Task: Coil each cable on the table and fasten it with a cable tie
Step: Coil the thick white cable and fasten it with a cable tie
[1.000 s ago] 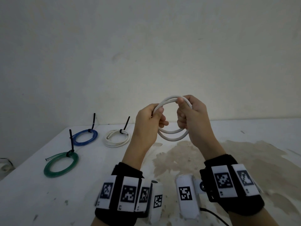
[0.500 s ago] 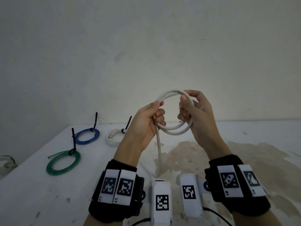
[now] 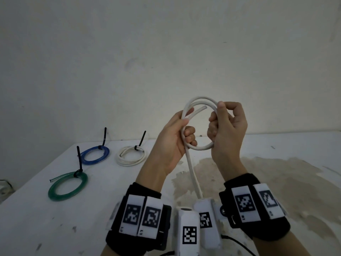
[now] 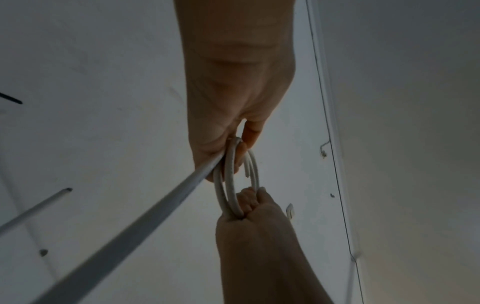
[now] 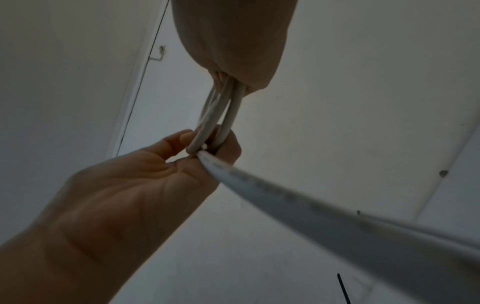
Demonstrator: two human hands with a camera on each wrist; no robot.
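Above a stained white table (image 3: 276, 182), the left hand (image 3: 175, 137) and right hand (image 3: 227, 130) each grip the white cable (image 3: 201, 147) loops mid-air, probably keeping the coil from springing open while its tail hangs unwound.

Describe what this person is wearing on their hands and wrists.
The left hand and right hand are bare. Each wrist carries a black fabric band with white rectangular tags printed with black square code patterns. White box-shaped cameras, also tagged, sit at the inner wrists, with thin black cables trailing off.

white cable (image 4: 228, 176) coiled between both hands (image 4: 233, 115)
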